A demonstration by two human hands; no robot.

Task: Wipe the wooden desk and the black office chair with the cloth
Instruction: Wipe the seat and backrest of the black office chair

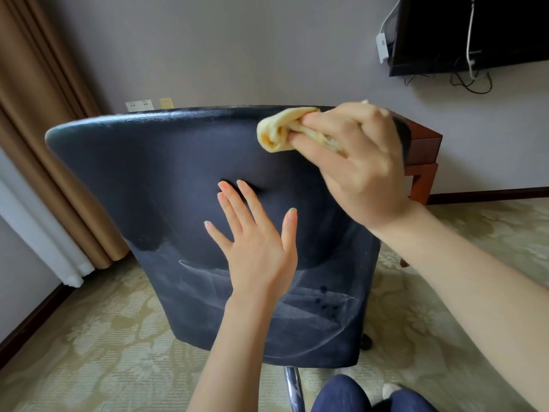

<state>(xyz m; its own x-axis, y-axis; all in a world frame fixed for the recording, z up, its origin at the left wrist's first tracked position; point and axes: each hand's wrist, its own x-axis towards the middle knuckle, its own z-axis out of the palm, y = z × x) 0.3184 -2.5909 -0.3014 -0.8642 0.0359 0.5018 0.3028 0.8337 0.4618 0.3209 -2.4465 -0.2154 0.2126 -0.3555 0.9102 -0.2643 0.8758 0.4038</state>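
We see the left hand [257, 248] spread wide, fingers straight and fanned apart, its palm turned to the back of the black office chair [142, 179] and its fingertips resting on the upholstery about the middle of the backrest. Up and to the right of it, the right hand [356, 165] has its fingers curled round a bunched yellow cloth [280, 130], which sticks out past the knuckles on the side of the left hand and lies against the top edge of the backrest. Below the left hand we make out pale streaks on the lower part of the chair back. Just beyond the right hand stands the reddish wooden counter [423, 150], partly hidden by that hand and the chair. Under both forearms lies a patterned carpet [98, 337].
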